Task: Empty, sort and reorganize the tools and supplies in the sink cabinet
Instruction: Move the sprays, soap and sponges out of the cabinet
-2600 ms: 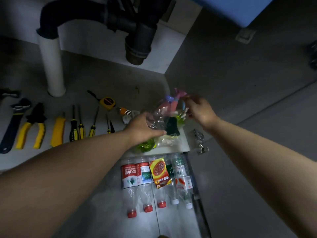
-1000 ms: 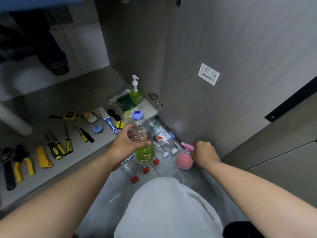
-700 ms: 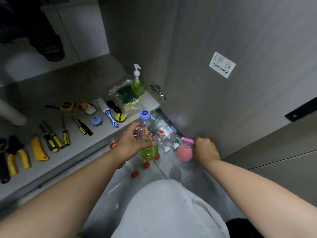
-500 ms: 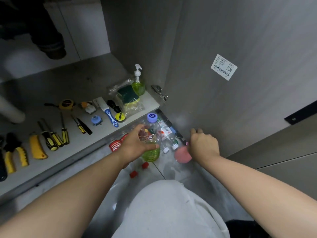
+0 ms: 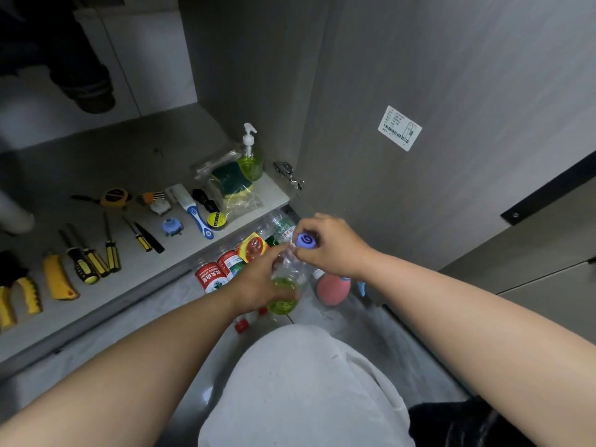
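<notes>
My left hand (image 5: 261, 282) grips a clear plastic bottle (image 5: 285, 300) with green liquid at its bottom, held over the floor in front of the cabinet. My right hand (image 5: 332, 250) pinches the bottle's purple cap (image 5: 305, 241). A pink spray bottle (image 5: 332, 288) stands on the floor just right of it, free of both hands. Several empty water bottles (image 5: 222, 269) with red and green labels lie on the floor under my hands. Tools lie in a row on the cabinet floor (image 5: 180, 250): screwdrivers (image 5: 96, 256), a yellow utility knife (image 5: 58, 282), a tape measure (image 5: 113, 197).
A green soap pump bottle (image 5: 250, 156) and a bag of sponges (image 5: 230, 185) sit at the cabinet's right front corner beside the door hinge (image 5: 288, 175). The open grey cabinet door (image 5: 419, 91) stands close on the right. My knee in pale cloth (image 5: 300, 391) fills the lower middle.
My right hand let go of the pink spray bottle on the floor and moved left onto the purple cap. My left hand kept hold of the clear bottle.
</notes>
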A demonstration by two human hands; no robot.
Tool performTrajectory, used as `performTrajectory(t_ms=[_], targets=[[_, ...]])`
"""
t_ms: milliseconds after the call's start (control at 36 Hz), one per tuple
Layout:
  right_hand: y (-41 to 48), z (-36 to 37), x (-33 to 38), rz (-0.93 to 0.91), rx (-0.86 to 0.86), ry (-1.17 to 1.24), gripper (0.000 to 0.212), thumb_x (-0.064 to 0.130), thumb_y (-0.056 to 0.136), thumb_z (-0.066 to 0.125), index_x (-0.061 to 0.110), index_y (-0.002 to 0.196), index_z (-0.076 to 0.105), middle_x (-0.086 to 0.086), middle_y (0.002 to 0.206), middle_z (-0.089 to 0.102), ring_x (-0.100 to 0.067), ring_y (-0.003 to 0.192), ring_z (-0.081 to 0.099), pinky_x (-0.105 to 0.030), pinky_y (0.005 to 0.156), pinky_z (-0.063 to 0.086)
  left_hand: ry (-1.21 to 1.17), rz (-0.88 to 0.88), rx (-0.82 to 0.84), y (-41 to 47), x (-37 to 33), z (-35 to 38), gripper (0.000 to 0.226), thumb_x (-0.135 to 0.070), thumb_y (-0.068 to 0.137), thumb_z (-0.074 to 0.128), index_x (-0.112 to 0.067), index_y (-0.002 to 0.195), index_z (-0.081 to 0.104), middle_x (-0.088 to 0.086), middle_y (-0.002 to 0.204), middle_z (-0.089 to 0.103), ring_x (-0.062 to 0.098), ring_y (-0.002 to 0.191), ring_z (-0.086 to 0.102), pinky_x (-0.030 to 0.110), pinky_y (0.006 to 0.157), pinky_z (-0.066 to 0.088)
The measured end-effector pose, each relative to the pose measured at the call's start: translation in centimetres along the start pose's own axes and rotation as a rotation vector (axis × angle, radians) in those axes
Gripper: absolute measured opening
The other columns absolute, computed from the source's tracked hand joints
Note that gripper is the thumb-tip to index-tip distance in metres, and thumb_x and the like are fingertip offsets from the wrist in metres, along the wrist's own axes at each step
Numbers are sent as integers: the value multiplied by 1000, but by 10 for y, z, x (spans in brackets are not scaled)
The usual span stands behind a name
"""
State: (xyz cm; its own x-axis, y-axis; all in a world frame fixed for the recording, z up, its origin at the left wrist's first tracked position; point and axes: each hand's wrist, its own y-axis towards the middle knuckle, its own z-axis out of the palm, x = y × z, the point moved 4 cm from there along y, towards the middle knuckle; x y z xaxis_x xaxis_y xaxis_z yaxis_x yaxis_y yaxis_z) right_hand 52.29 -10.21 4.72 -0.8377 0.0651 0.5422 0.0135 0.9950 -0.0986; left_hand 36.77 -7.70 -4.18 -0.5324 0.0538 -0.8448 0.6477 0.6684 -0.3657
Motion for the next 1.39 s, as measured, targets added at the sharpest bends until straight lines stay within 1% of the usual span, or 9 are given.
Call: performTrajectory(t_ms=[83, 250, 389, 472, 806, 944, 1083, 1250, 1389], targets=[[-6, 5, -15, 32, 39, -16, 19, 25, 76, 78, 28, 94, 71, 0, 89, 55, -12, 79, 51, -19, 67, 35, 185, 16, 80, -3, -5, 2, 111, -29, 75, 90, -37, 160, 20, -6, 160, 36, 20, 144, 39, 45, 115, 42], [-20, 36, -51, 97, 150, -45, 24, 20, 77, 78, 25, 100, 72, 3, 98, 52, -12, 88, 51, -21, 75, 38, 431, -46, 44, -5, 1, -7, 72, -38, 87, 78, -26, 150, 43, 5, 155, 35, 24, 137, 45, 35, 112, 41], [-26, 68, -73, 153, 210, -89, 19, 21, 81, 71, 28, 99, 69, 2, 103, 54, -16, 94, 55, -26, 78, 43, 558, -71, 39, -6, 11, -16, 61, -37, 90, 74, -29, 145, 49, 4, 158, 34, 25, 138, 45, 36, 110, 44], [-27, 82, -82, 209, 227, -104, 21, 19, 82, 66, 32, 99, 69, -3, 111, 61, -21, 97, 61, -32, 80, 52, 582, -101, 36, -6, 17, -20, 58, -37, 92, 72, -30, 144, 50, 5, 161, 31, 28, 144, 39, 41, 114, 40], [-17, 95, -96, 226, 252, -173, 28, 18, 86, 62, 31, 109, 70, -4, 113, 60, -20, 98, 59, -27, 82, 48, 554, -115, 6, -7, 23, -34, 51, -35, 93, 71, -27, 140, 54, 5, 148, 43, 23, 130, 50, 35, 106, 45], [-14, 90, -96, 266, 375, -223, 36, 26, 87, 64, 30, 123, 63, -8, 128, 56, -25, 110, 60, -33, 95, 51, 569, -74, -35, -14, 10, -55, 44, -36, 94, 69, -26, 135, 57, 4, 143, 47, 24, 129, 49, 36, 106, 45], [7, 68, -74, 193, 537, -501, 58, 40, 88, 60, 33, 144, 45, -7, 148, 43, -31, 128, 53, -38, 102, 48, 634, -24, -67, -14, -1, -92, 43, -39, 94, 68, -27, 135, 60, 3, 133, 53, 22, 123, 52, 38, 104, 47], [85, 41, -19, -26, 401, -486, 45, 38, 92, 62, 30, 135, 52, -6, 130, 52, -25, 114, 58, -35, 95, 49, 651, -40, -146, -9, 16, -145, 37, -46, 95, 63, -29, 128, 60, 1, 134, 54, 20, 122, 53, 35, 99, 47], [179, 28, 2, 6, 226, -373, 64, 31, 89, 64, 30, 147, 37, -18, 156, 22, -35, 119, 58, -40, 106, 46, 560, -21, -245, 8, 41, -178, 24, -35, 94, 64, -31, 118, 67, -6, 128, 59, 13, 114, 56, 26, 89, 44]])
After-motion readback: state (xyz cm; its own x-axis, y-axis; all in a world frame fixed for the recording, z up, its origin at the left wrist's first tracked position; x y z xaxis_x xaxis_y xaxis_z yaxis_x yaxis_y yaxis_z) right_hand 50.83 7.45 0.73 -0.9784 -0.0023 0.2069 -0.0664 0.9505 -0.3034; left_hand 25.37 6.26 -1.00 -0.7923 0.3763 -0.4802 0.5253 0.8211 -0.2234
